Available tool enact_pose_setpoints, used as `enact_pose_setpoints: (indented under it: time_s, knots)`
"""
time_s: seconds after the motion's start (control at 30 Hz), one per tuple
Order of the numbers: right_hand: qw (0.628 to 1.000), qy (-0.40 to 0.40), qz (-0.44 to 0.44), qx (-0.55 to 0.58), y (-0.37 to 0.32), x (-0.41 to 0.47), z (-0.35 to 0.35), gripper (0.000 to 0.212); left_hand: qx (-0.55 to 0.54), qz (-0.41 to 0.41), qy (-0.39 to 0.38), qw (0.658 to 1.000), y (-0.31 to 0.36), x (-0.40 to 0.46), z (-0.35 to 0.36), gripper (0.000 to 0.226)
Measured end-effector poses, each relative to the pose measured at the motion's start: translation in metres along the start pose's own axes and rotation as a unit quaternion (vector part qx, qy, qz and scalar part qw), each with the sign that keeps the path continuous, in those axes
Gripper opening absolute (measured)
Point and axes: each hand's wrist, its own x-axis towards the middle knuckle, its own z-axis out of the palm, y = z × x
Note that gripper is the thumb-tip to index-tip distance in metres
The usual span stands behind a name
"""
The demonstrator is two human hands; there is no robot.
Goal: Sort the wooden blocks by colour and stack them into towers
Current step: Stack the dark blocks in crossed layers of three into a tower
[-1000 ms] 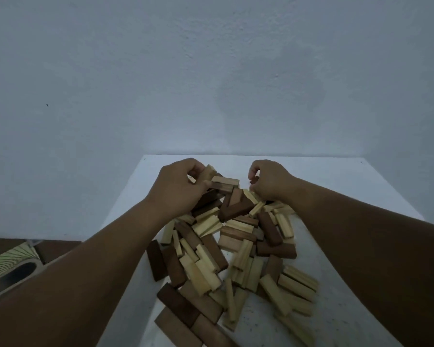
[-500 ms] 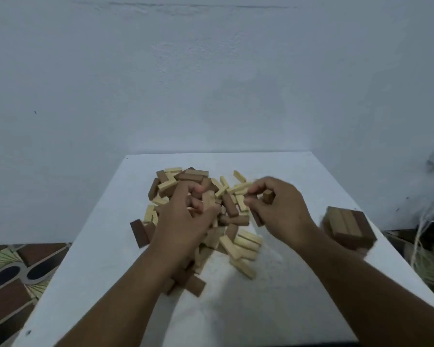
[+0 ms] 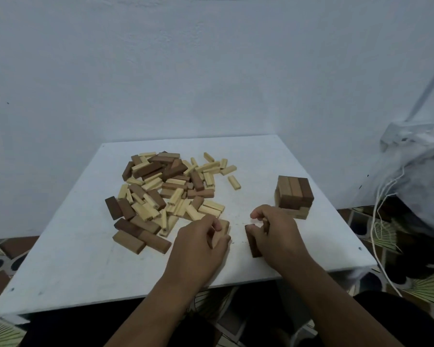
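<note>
Closest to the person, both forearms reach in over the near edge of the white tabletop. The left hand rests on the surface with its fingers curled round a light brown block, thumb along its near side. Just to the right, with a small gap between them, the right hand has its fingers bent round a dark brown block that stands on the tabletop under the palm; how much more that hand holds is hidden. Beyond the right hand, near the right side of the tabletop, sits a short tower of brown blocks, three blocks side by side on top, crossed layers below, a paler block at the base sticking out toward the front. Farther back and to the left sprawls the loose pile of wooden blocks, pale and brown ones jumbled over each other, with a few larger brown blocks lying flat at its near left edge and some pale ones scattered off its far right. Behind the tabletop rises a plain pale wall. At the far right a white cable hangs down past a bundle of translucent plastic, and patterned floor shows on both sides of the tabletop.
</note>
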Motion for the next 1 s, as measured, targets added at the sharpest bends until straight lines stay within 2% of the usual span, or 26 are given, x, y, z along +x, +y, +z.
enact_pose_setpoints:
  time_s: [0.17,0.23,0.3,0.4,0.47,0.57,0.67,0.87,1.0]
  knots:
    - [0.997,-0.037,0.009,0.069,0.005,-0.005,-0.008,0.044,0.008,0.001,0.015,1.0,0.001,0.002,0.006,0.015]
    - [0.995,-0.048,-0.005,0.089,0.006,-0.006,-0.011,0.049,-0.006,0.001,0.026,1.0,0.0,0.005,0.007,0.013]
    - [0.997,-0.035,-0.022,0.062,0.01,-0.005,-0.012,0.042,-0.016,0.0,0.028,0.999,0.0,0.007,0.008,0.012]
    - [0.998,0.019,-0.053,-0.033,0.018,-0.003,-0.013,0.018,-0.014,0.0,0.015,1.0,0.001,0.009,0.011,0.013]
    - [0.995,0.037,-0.063,-0.069,0.022,0.0,-0.013,0.014,-0.012,-0.001,0.003,1.0,0.002,0.011,0.015,0.016]
    - [0.996,0.037,-0.031,-0.072,0.024,0.003,-0.015,0.014,0.016,0.002,-0.016,1.0,0.002,0.014,0.021,0.017]
    - [0.994,0.075,-0.067,-0.05,0.024,0.002,-0.014,0.01,0.038,0.015,-0.025,0.999,0.004,0.019,0.023,0.022]
    - [0.994,0.034,-0.083,-0.054,0.026,0.001,-0.024,0.008,0.045,0.042,-0.046,0.997,-0.003,0.015,0.022,0.026]
    - [0.994,-0.046,-0.073,-0.071,0.022,0.002,-0.035,0.008,0.095,0.042,-0.063,0.993,-0.003,0.009,0.019,0.022]
